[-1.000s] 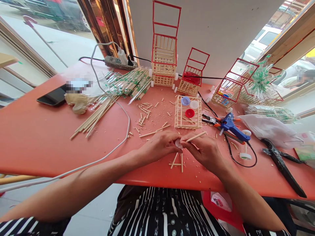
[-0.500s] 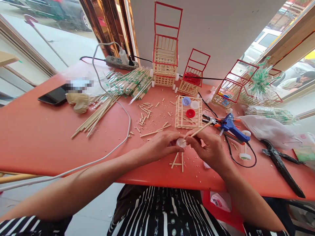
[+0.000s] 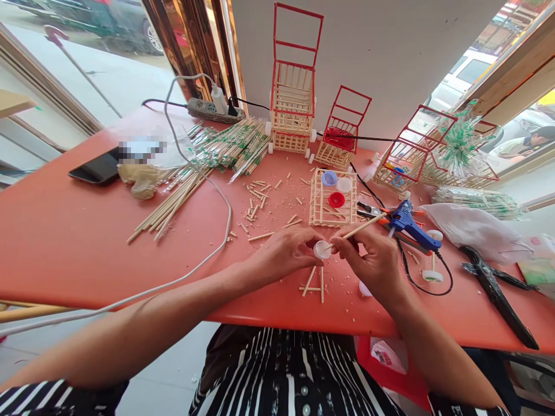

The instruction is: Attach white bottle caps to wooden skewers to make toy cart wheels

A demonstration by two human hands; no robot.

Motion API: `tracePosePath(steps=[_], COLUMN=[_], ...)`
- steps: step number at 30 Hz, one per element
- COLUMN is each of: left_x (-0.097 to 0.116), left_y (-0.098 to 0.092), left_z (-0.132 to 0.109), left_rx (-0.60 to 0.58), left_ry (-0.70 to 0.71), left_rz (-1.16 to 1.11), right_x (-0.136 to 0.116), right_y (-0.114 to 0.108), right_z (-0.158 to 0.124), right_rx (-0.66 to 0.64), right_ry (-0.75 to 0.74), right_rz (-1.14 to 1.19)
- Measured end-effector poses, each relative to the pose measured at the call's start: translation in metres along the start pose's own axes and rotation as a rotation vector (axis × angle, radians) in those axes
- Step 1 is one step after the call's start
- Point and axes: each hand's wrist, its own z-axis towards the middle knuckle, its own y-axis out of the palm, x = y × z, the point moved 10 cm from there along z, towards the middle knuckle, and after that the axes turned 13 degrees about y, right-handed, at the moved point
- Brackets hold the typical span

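Observation:
Over the front of the table, my left hand [image 3: 292, 249] pinches a small whitish bottle cap [image 3: 322, 249] by its rim, the hollow side facing up. My right hand [image 3: 372, 254] grips a thin wooden stick [image 3: 364, 225] slantwise, its lower end at the cap's inside; whether it touches the bottom I cannot tell. Just beyond the hands stands a small crate of sticks [image 3: 313, 199] carrying a blue cap [image 3: 329, 178], a white cap [image 3: 344, 185] and a red cap [image 3: 336, 200]. Short loose sticks [image 3: 321, 286] lie below my hands.
A blue glue gun [image 3: 410, 225] and pliers [image 3: 368, 211] lie to the right, near a black clamp-like tool [image 3: 494, 289]. Stick carts with red handles [image 3: 292, 104] line the back. Wrapped chopsticks [image 3: 234, 147], a phone [image 3: 93, 169] and a white cable [image 3: 217, 245] occupy the left.
The stick's lower end has shifted slightly and its upper end has swung to the right. More of the cap shows between my hands, which have parted a little.

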Motion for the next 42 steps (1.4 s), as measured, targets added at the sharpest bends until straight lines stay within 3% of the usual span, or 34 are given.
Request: tracePosePath(steps=[15,24,42], left_x=[0.001,-0.001,-0.004], left_y=[0.008,0.013,0.01], left_z=[0.0,-0.003,-0.003], left_rx=[-0.088,-0.113,-0.075], left_ry=[0.015,0.035,0.045], left_rz=[0.02,0.058,0.059], right_x=[-0.007,-0.002,0.001], right_y=[0.002,0.007,0.005], right_z=[-0.004,-0.004,-0.001], right_rx=[-0.01,-0.055,-0.046], right_ry=[-0.073,-0.043,-0.001], right_rz=[-0.004,-0.047,-0.047])
